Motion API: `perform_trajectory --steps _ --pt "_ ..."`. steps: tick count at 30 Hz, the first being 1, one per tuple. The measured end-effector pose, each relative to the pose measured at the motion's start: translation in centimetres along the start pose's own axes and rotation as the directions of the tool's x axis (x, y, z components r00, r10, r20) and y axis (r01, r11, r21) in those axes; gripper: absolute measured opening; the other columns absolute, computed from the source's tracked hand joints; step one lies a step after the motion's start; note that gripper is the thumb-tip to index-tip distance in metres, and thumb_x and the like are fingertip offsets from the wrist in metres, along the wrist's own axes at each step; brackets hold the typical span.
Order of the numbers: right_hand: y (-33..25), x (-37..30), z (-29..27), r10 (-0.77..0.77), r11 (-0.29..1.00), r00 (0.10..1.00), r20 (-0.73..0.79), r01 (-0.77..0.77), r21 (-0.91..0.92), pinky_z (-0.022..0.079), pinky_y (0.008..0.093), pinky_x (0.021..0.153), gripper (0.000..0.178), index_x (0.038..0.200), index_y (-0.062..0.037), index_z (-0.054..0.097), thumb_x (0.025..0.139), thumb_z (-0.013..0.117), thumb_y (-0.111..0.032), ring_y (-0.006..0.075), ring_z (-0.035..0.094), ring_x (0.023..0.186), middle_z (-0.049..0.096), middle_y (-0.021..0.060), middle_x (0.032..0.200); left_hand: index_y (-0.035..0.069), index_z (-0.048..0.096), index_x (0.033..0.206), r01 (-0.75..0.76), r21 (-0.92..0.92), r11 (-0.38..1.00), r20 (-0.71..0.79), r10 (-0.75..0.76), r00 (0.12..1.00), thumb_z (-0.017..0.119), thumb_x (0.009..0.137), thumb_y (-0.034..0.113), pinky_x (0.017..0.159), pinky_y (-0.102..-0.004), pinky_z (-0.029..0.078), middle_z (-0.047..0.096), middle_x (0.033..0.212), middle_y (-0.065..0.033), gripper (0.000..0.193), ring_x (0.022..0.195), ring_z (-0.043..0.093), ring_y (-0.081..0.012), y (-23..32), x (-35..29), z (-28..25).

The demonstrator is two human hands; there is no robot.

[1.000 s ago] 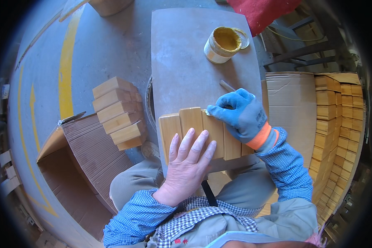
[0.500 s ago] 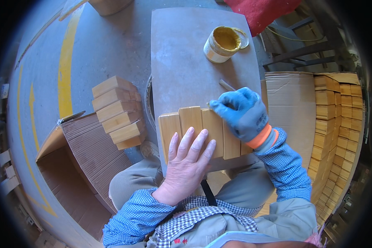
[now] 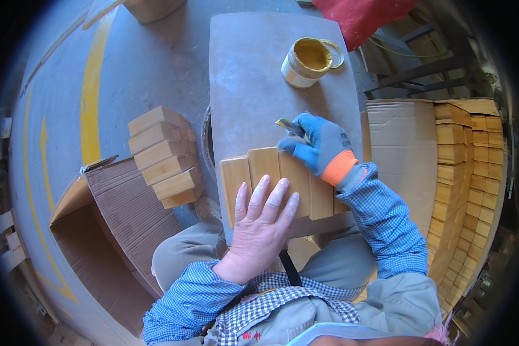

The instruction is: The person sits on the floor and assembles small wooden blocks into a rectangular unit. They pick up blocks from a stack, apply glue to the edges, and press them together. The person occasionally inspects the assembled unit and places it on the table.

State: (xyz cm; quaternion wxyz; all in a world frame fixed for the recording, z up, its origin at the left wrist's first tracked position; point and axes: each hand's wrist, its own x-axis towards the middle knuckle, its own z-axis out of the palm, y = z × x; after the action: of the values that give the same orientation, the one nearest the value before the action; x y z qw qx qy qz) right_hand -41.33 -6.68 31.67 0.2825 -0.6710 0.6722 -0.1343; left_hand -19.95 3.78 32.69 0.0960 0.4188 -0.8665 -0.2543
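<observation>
My bare left hand (image 3: pixel 254 230) lies flat, fingers spread, across a row of light wooden blocks (image 3: pixel 264 164) set side by side at the near end of the grey board. Gloved in blue with an orange cuff, my right hand (image 3: pixel 317 143) is closed round a small putty knife (image 3: pixel 285 124). Yellowish putty shows on the knife's tip, which points up and left just beyond the blocks; most of the knife is hidden by the fingers. Farther off on the board stands an open can (image 3: pixel 299 74) of mustard-coloured putty, its lid (image 3: pixel 337 56) behind it.
The grey board (image 3: pixel 248 69) spans my lap. At left, a stack of wooden blocks (image 3: pixel 167 158) rises beside an open cardboard box (image 3: pixel 130 230). To the right, another carton (image 3: pixel 401 155) holds many stacked blocks (image 3: pixel 452 173). Red cloth (image 3: pixel 360 20) hangs past the far right corner.
My right hand has turned and shifted left, bringing the putty knife's putty-covered tip up and away from the blocks. The left hand stays in place on them.
</observation>
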Motion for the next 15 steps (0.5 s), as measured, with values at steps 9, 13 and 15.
perform_trajectory --steps 9,13,15 --pt "-0.1 -2.9 -0.4 -0.512 0.858 0.859 -0.032 0.508 -0.077 0.052 0.0425 0.075 0.02 0.108 -0.0141 0.074 0.089 0.071 -0.021 0.0296 0.06 0.078 0.058 0.0096 0.08 0.018 0.058 0.14 -0.016 0.002 1.0 -0.034 0.016 0.999 0.086 0.066 0.025 0.123 -0.0582 0.016 0.041 0.154 -0.0087 0.08 0.149 0.03 -0.0336 -0.3 0.0 0.4" --pt "3.0 -2.7 -0.4 -0.327 0.857 0.935 -0.136 0.354 0.375 0.055 0.0371 0.084 0.02 0.11 -0.0098 0.074 0.097 0.067 -0.023 0.0211 0.065 0.087 0.068 0.0074 0.095 0.016 0.058 0.14 -0.032 0.054 0.998 -0.032 0.033 0.999 0.087 0.068 0.026 0.122 -0.0578 0.018 0.04 0.154 -0.0107 0.078 0.148 0.03 -0.0354 -0.2 0.0 0.2" --pt "5.8 0.2 -1.2 -0.029 0.884 0.991 -0.127 0.085 0.46 0.055 0.0344 0.087 0.024 0.112 -0.0065 0.072 0.1 0.064 -0.025 0.0188 0.067 0.097 0.071 0.0085 0.107 0.015 0.057 0.14 -0.011 -0.062 0.998 -0.068 0.007 0.998 0.086 0.07 0.027 0.122 -0.0578 0.018 0.039 0.154 -0.0129 0.077 0.148 0.029 -0.0369 -0.2 0.0 0.0"
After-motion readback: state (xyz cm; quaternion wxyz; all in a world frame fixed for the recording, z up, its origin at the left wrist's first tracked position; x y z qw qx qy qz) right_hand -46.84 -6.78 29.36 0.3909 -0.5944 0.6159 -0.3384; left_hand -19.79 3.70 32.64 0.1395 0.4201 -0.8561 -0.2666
